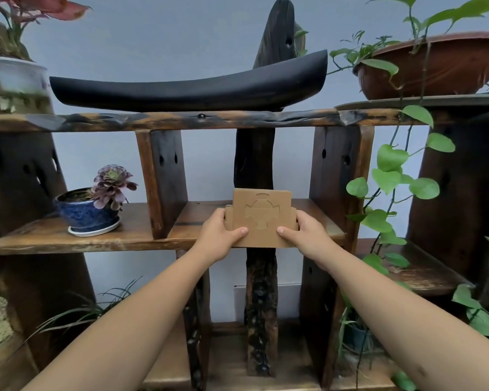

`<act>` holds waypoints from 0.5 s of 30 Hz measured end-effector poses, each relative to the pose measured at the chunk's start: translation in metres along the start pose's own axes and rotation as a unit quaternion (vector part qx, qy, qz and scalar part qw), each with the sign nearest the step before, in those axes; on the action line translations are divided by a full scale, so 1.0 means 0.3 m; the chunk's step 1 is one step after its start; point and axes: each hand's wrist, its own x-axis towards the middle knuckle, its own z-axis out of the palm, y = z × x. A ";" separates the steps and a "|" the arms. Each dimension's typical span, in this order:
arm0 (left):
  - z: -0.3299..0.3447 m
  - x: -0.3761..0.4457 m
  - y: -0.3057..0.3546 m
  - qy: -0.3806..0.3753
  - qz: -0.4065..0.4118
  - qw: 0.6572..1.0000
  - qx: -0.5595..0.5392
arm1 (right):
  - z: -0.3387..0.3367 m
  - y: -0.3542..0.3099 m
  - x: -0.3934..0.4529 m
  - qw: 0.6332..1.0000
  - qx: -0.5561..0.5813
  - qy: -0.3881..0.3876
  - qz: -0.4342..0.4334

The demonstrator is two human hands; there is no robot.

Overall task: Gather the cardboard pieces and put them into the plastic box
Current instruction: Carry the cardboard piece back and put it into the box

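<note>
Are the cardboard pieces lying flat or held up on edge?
Held up on edge: the cardboard pieces face the camera, gripped between the left hand and right hand.

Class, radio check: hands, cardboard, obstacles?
Left hand and right hand grip cardboard pieces at the middle shelf. Plastic box not in view. Nothing in the way.

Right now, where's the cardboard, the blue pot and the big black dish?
cardboard (261, 218): head view, front face by the cut-out.
blue pot (82, 214): head view, its side.
black dish (187, 90): head view, outer wall.
</note>
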 end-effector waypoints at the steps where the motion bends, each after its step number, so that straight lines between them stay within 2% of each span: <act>1: -0.004 -0.008 0.002 0.001 -0.001 1.000 -0.004 | -0.002 -0.005 -0.005 1.000 0.004 -0.002 0.001; 15: -0.017 -0.162 -0.078 0.023 -0.040 0.999 0.006 | 0.075 0.019 -0.106 0.999 -0.003 -0.027 0.019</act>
